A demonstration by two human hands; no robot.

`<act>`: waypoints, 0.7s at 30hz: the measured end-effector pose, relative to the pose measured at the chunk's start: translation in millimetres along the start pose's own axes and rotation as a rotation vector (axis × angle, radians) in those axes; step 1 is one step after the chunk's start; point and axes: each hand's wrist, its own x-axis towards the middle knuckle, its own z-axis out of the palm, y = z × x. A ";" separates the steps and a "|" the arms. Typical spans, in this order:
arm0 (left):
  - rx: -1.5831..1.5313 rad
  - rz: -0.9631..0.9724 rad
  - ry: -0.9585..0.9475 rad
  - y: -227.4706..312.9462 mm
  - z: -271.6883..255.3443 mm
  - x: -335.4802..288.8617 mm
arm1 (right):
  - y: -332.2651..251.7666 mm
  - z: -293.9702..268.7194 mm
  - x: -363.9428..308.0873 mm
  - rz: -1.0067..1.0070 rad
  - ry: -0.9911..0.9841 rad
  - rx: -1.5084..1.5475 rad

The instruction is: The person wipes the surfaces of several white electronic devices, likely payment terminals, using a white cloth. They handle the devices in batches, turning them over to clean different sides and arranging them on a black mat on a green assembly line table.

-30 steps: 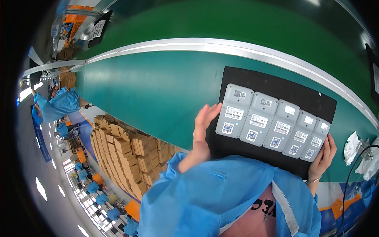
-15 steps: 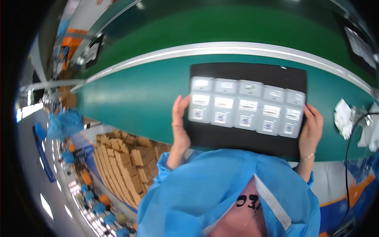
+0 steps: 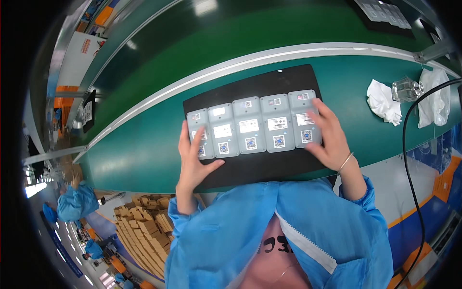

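Several grey rectangular plastic-cased devices [image 3: 247, 114] lie side by side in a row, their faces covered with white labels and square codes. Under them is a black foam-like mat [image 3: 255, 173] on the green worktop. At the row's left end, my left hand [image 3: 193, 161] has its fingers spread over the endmost device, its thumb stretched toward the near edge. My right hand [image 3: 331, 137] rests at the opposite end, fingers apart over the edge of the last device. A thin bracelet [image 3: 345, 163] circles my right wrist.
Right of the mat on the worktop [image 3: 139, 164] are a crumpled white tissue [image 3: 384, 102], a glass jar [image 3: 407, 89] and a clear plastic bag [image 3: 434, 98]. A black cable [image 3: 407, 159] hangs nearby. Beyond the metal rail [image 3: 250, 59], more devices [image 3: 382, 13] lie on a mat. Cardboard pieces [image 3: 142, 231] are stacked at left.
My hands have shifted from the mat's side edges onto the two ends of the device row. The mat and row now appear farther left and slanted the other way; the whole view has turned too.
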 end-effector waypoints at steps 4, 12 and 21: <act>0.082 0.158 -0.027 -13.3 -5.4 13.2 | -12.4 0.8 4.0 -0.046 -0.245 -0.359; -0.585 -0.022 0.174 7.4 -3.6 9.0 | -49.1 25.1 14.1 0.194 -0.029 0.125; -0.207 0.170 0.148 42.4 30.0 20.3 | -58.9 63.8 18.2 0.065 -0.071 -0.151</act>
